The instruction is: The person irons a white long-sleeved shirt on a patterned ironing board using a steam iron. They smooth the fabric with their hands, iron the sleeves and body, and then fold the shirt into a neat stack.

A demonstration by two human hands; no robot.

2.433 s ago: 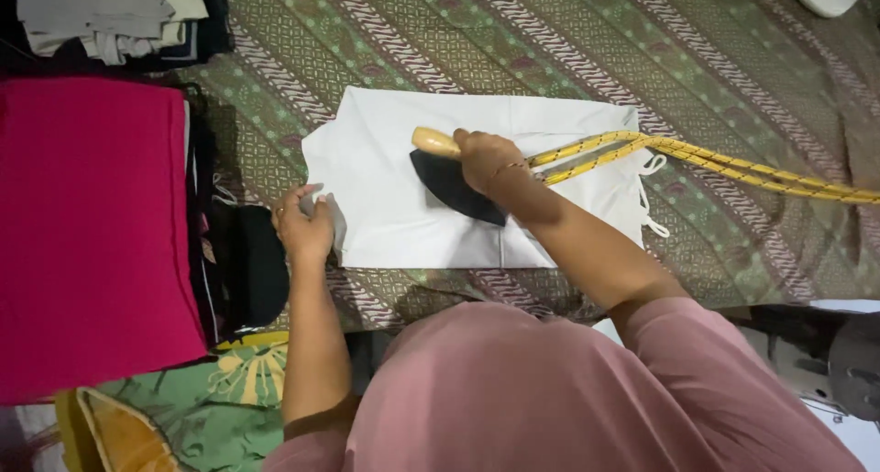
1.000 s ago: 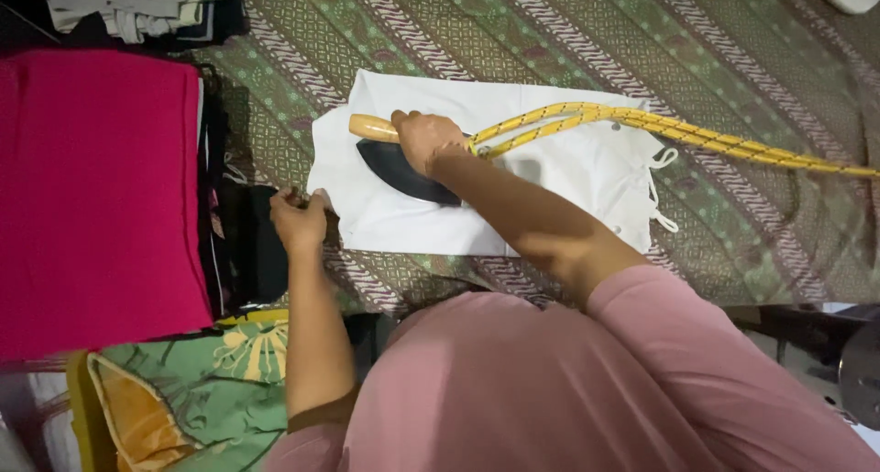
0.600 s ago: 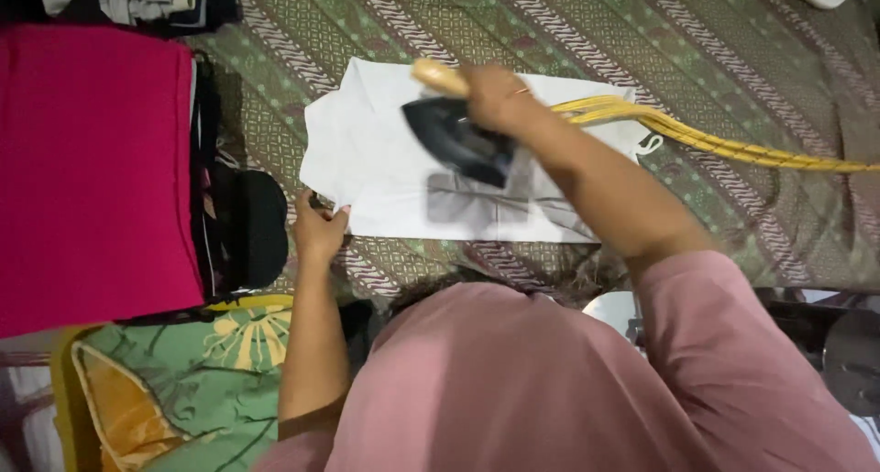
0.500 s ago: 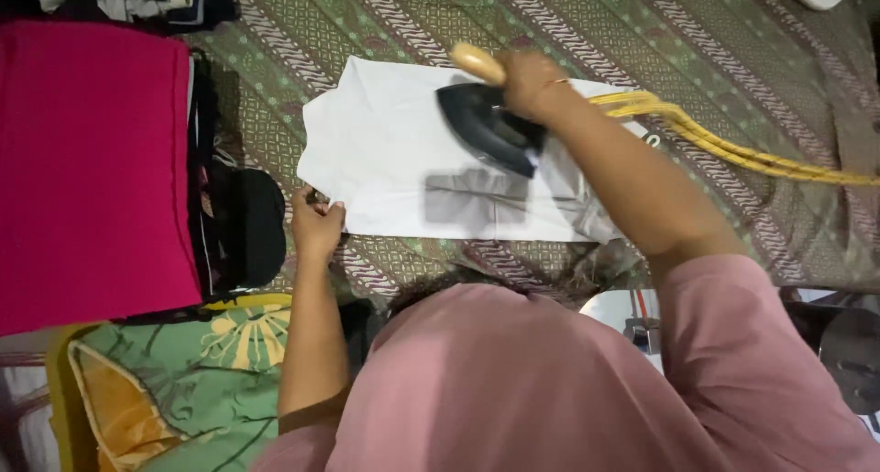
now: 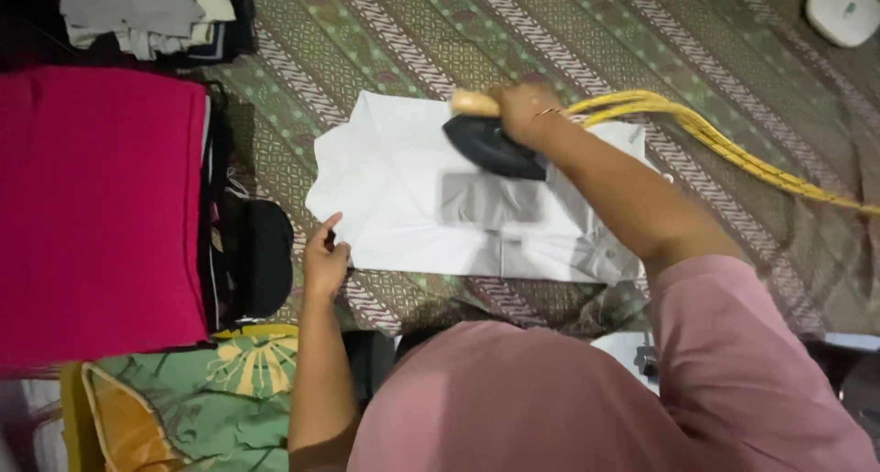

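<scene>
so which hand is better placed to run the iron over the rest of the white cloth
Right, most likely. The right hand already grips the dark iron with the pale wooden handle over the white cloth. The left hand only pins the cloth's near edge.

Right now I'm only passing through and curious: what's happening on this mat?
A person is ironing. The right hand grips the wooden handle of a dark iron over a white garment spread on a patterned cloth. The left hand pins the garment's near edge. A yellow cord trails off right.
</scene>
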